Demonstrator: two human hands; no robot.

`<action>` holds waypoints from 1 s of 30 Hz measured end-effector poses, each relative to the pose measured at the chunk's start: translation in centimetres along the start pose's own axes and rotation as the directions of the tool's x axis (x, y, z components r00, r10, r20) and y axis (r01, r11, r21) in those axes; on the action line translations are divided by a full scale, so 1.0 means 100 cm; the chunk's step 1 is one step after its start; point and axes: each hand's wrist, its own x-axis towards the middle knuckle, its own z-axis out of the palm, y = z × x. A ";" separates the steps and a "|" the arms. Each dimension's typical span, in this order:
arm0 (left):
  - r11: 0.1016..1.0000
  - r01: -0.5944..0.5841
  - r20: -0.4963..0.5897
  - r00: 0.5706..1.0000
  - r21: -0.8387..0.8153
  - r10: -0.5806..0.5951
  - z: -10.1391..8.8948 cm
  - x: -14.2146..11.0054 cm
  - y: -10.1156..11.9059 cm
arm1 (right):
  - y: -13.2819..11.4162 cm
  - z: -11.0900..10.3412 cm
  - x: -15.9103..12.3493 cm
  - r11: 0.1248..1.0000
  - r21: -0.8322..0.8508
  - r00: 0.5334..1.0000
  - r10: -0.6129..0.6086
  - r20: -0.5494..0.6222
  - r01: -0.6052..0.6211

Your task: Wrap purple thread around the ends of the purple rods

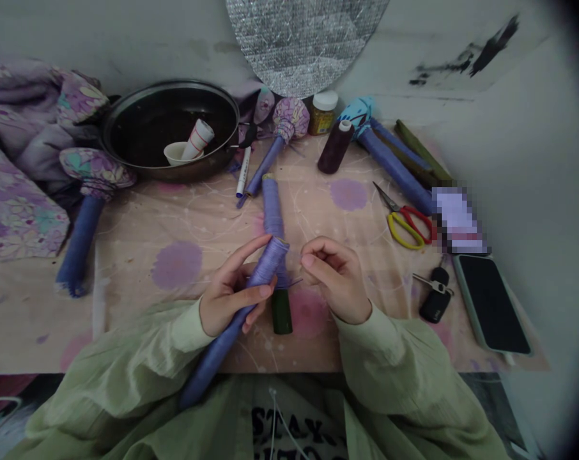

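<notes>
At lower centre of the frame, the left hand [234,287] grips a tilted blue rod [270,265] tightly wound with lilac thread above the table [126,223]; the right hand [335,278] pinches closed just beside it, anything held too fine to make out.

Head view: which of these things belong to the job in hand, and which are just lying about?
In use: left hand gripping a blue rod wound with lilac thread; right hand pinched beside it; green spool on the table below them.

Lying about: red-and-yellow scissors, phone, car key, black pan.
</notes>
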 end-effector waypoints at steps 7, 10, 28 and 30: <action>0.997 0.033 0.042 0.999 -0.069 -0.031 -0.001 0.000 0.001 | 0.000 0.000 0.001 1.000 0.017 1.000 0.025 -0.013 -0.024; 0.991 0.072 0.064 0.996 -0.117 -0.064 -0.002 0.000 0.002 | 0.000 0.001 0.001 0.999 0.020 0.999 0.043 -0.014 -0.043; 0.903 0.263 0.261 0.949 -0.340 -0.179 -0.007 0.002 0.006 | -0.003 0.003 0.003 0.998 -0.033 0.998 0.052 0.022 -0.051; 0.894 0.278 0.275 0.943 -0.351 -0.186 -0.007 0.002 0.006 | -0.004 0.004 0.003 0.998 -0.042 0.998 0.055 0.029 -0.054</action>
